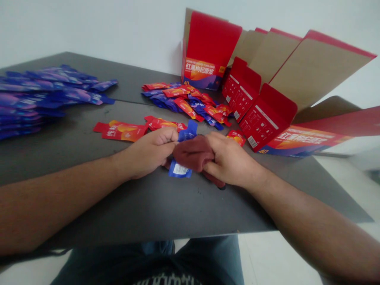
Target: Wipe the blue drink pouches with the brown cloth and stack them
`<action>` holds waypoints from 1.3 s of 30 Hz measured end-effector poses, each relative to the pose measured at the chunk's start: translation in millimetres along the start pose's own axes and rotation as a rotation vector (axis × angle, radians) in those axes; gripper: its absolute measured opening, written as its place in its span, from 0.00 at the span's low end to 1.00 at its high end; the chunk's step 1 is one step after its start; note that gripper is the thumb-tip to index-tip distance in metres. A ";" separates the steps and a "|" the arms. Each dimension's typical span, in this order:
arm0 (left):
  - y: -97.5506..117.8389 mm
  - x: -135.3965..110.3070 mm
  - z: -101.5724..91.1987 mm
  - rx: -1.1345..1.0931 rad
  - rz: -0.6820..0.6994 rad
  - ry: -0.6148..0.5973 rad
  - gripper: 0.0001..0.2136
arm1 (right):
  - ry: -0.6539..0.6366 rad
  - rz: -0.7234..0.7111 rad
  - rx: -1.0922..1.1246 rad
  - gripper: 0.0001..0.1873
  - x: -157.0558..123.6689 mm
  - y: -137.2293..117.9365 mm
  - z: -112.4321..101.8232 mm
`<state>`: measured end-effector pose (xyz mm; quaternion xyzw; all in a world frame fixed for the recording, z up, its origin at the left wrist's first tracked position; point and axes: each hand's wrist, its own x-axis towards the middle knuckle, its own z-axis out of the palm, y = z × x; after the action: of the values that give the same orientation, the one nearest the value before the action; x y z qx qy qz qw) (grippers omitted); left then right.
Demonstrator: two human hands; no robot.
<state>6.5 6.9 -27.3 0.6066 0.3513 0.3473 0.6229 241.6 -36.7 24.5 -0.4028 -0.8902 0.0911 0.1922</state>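
Observation:
My left hand is closed in a pinch on a blue sachet held upright over the dark table. My right hand is closed around a dark red cloth that is pressed against the sachet's middle. The sachet's lower end with a white label sticks out under the cloth. Both hands meet near the table's centre.
Red-orange sachets lie just beyond my hands. A mixed red and blue pile sits further back, and a big heap of blue sachets at the left. Open red cartons and flat cardboard stand at the right and back.

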 end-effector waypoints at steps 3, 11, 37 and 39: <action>4.4 -0.8 2.3 -0.053 0.023 0.029 0.08 | -0.097 -0.074 -0.023 0.08 -2.3 -3.2 2.4; 14.6 -0.9 11.4 -0.196 -0.059 0.080 0.07 | 0.030 0.016 -0.063 0.09 -0.3 3.0 3.0; 23.3 -0.2 11.6 -0.353 -0.079 0.142 0.05 | -0.178 -0.148 0.036 0.07 -0.7 9.9 -3.5; 23.9 -0.6 11.8 -0.349 -0.077 0.140 0.05 | -0.146 -0.095 0.018 0.07 -0.5 10.9 -3.8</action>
<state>16.2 0.9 -3.2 0.4498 0.3514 0.4201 0.7055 250.9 -29.9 24.3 -0.3507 -0.9191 0.1191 0.1347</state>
